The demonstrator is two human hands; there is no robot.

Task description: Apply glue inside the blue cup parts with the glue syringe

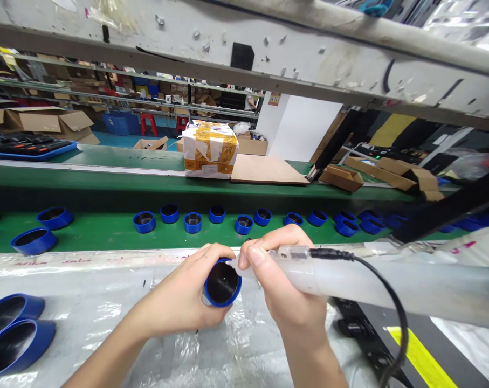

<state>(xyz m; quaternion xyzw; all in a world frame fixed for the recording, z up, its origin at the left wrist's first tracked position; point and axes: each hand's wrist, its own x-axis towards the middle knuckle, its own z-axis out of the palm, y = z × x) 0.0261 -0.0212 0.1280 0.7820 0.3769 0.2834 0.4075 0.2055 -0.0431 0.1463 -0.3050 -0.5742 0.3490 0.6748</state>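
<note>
One blue cup (pixel 222 284) is clamped in the grip of your left hand (pixel 183 291), its open mouth facing you, above the plastic-covered tabletop (pixel 86 302). The grip of your right hand (pixel 287 293) is closed on a translucent tube (pixel 345 280); its nozzle (pixel 232 263) meets the upper-right rim in view, contact not determinable. A black cable (pixel 401 315) trails from the tube. Further blue cups (pixel 40 347) rest at tabletop left; others stand on the green surface (pixel 107 234) beyond.

Left hand (pixel 187 291): bare, at grip | left forearm (pixel 117 345): bare, tapering wristward, behind grip | right hand (pixel 283 293): bare, at grip | right forearm (pixel 311 355): bare, behind grip
</note>
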